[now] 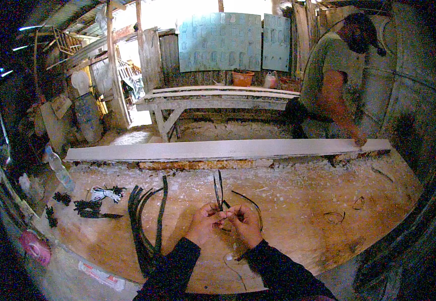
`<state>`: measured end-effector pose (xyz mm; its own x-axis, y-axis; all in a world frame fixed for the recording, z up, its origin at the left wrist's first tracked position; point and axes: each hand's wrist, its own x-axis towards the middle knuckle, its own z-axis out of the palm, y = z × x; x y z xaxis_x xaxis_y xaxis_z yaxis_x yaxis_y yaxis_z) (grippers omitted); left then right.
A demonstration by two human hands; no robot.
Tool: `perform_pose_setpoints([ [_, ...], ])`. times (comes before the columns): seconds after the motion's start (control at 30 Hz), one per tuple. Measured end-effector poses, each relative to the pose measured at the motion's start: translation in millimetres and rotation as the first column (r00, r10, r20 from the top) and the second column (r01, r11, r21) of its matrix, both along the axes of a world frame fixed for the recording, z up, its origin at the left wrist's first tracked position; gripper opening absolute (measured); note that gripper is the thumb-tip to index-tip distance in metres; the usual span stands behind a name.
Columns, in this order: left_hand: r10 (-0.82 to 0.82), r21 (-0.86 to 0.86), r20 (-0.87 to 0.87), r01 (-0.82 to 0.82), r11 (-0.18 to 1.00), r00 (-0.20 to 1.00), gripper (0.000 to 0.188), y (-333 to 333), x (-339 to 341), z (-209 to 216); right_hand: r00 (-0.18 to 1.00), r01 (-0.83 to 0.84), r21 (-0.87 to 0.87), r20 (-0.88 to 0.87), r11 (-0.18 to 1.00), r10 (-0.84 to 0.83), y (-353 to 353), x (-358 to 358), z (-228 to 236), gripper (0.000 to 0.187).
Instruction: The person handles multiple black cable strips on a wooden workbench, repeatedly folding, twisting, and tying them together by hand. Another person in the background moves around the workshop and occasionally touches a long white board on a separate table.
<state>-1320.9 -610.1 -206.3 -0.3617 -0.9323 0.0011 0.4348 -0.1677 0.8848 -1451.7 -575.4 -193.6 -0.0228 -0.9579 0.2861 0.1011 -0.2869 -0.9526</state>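
Close together over the middle of the wooden table, my left hand [205, 223] and my right hand [246, 223] pinch a narrow black strip [219, 186] between their fingertips. A doubled length of it stands up from my fingers, and a curved black end [254, 203] loops out beside my right hand. Where the fingertips meet, the detail is too small to make out. Left of my hands lie several long black strips [137, 226], bunched near my left sleeve. Farther left are a bundle of white cord [106, 193] and small black bundles [88, 205].
A long white board [228, 149] runs along the table's [293, 220] far edge. A co-worker [336, 75] reaches one hand to its right end. A plastic bottle [59, 168] and a pink object [34, 247] sit at left. Behind stands a bench [213, 104] with an orange pot [242, 78].
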Motion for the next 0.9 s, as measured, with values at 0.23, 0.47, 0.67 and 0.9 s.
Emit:
perform_pose_setpoints([
  [0.23, -0.195, 0.088, -0.148, 0.209, 0.974, 0.97, 0.032, -4, 11, 2, 0.755, -0.067, -0.639, -0.534, 0.766, -0.38, 4, -5, 16, 0.013],
  [0.47, -0.224, 0.128, -0.27, 0.265, 0.956, 0.937, 0.039, -3, 14, 5, 0.739, -0.118, -0.449, -0.636, 0.886, -0.224, 5, -4, 11, 0.021],
  [0.67, -0.102, 0.028, -0.139, 0.107, 0.994, 0.985, 0.038, -2, 8, 8, 0.715, -0.008, -0.548, -0.588, 0.837, -0.378, 2, -6, 9, 0.018],
  [0.9, 0.312, -0.429, 0.264, -0.178, 0.886, 0.913, 0.033, 5, -2, 9, 0.715, 0.062, -0.505, -0.579, 0.861, -0.391, 6, -1, 9, 0.016],
])
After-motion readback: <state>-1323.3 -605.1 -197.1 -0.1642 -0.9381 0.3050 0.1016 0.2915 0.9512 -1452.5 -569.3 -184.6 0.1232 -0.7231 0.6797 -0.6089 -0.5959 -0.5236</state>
